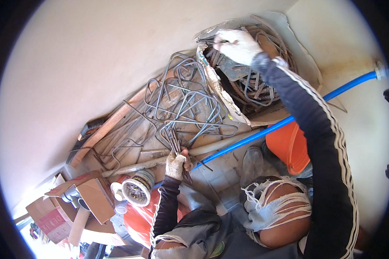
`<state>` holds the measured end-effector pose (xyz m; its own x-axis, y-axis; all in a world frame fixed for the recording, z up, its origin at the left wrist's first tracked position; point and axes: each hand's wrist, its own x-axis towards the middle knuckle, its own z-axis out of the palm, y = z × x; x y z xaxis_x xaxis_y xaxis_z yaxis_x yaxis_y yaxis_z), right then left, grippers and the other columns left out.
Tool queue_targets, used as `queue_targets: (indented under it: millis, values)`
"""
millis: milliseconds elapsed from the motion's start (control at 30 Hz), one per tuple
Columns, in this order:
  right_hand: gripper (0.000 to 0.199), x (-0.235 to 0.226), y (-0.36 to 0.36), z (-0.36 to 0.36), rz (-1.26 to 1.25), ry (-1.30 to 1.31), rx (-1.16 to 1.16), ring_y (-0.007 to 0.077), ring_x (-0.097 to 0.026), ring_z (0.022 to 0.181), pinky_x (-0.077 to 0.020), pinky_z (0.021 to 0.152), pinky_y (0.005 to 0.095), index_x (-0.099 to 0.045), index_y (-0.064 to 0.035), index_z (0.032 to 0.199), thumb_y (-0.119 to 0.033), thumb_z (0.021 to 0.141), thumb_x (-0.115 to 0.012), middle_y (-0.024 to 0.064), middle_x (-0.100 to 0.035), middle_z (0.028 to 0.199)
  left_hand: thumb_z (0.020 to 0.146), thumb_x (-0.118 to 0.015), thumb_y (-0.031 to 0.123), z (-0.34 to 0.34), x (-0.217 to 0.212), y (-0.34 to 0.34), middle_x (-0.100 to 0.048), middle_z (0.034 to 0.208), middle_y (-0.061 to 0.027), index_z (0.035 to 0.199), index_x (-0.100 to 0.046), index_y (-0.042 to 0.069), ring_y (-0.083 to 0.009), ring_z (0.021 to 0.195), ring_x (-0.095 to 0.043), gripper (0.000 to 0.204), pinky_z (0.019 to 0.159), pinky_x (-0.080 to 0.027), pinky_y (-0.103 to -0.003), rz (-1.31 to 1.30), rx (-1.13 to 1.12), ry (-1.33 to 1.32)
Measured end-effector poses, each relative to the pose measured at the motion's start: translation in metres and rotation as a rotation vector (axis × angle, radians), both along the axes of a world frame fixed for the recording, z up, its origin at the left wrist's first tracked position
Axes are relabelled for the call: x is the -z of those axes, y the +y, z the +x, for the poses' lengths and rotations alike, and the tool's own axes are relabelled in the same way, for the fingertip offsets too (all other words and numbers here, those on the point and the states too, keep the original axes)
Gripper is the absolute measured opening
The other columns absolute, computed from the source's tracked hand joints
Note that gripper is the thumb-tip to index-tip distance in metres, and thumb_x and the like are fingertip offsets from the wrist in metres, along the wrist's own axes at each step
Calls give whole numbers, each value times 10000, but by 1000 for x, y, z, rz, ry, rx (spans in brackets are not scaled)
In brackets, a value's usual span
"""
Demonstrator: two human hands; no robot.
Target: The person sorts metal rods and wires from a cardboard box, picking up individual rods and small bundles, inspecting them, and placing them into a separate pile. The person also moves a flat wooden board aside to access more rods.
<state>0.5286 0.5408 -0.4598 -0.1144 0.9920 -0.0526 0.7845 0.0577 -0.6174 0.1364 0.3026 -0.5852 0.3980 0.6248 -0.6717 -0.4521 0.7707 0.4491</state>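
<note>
My left hand (176, 165), in a worn whitish glove with bare fingertips, is closed around a bundle of short dark steel rods (173, 140). The rods stand out above and below the fist. Stretched far forward, my right hand (237, 45) in a white glove is curled over a torn carton (222, 88) of rusty bar offcuts (259, 88). Dark rod ends show beside its fingers, but what it grips is unclear. Between the hands, against the wall, lies a tangle of bent steel stirrups (183, 97).
A blue pipe (255, 136) slants across to the right wall. An orange bucket (289, 146) stands by my right knee. At the left are a white tub (137, 190) of small metal pieces and an open cardboard box (60, 207). A wooden plank (112, 125) lies along the wall.
</note>
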Motion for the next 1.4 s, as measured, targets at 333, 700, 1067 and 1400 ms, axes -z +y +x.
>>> queue_targets:
  millis: [333,700,1067,1400]
  values:
    - [367,6,12,0,134,-594,-87,343,-563,1132,-469,955,484,-606,-114,1214,-271,882,-584,131,-595,1221,839,-635,71,-2,1,0,-528,687,-37,1099,-544,80,-153,489,-471,276,451,-403,-315,0,24,7]
    - [442,26,7,-38,291,-597,249,311,-535,1132,-417,957,518,-610,-159,1170,-354,783,-691,81,-581,1195,847,-654,97,-4,5,0,-516,675,-29,1113,-550,80,-155,499,-474,287,453,-401,-305,-5,48,-9]
    - [282,12,-5,-33,294,-642,19,283,-622,1047,-473,891,504,-651,-149,1105,-289,861,-626,83,-659,1058,865,-679,111,-6,8,-1,-548,735,-31,1139,-541,82,-154,530,-490,309,472,-410,-312,24,38,-46]
    - [199,-57,-71,-6,-192,-608,-561,379,-685,817,-548,703,486,-681,-56,911,-224,832,-609,188,-688,811,833,-639,65,-4,2,1,-517,678,-44,1108,-546,81,-163,499,-473,291,460,-407,-317,3,36,-64]
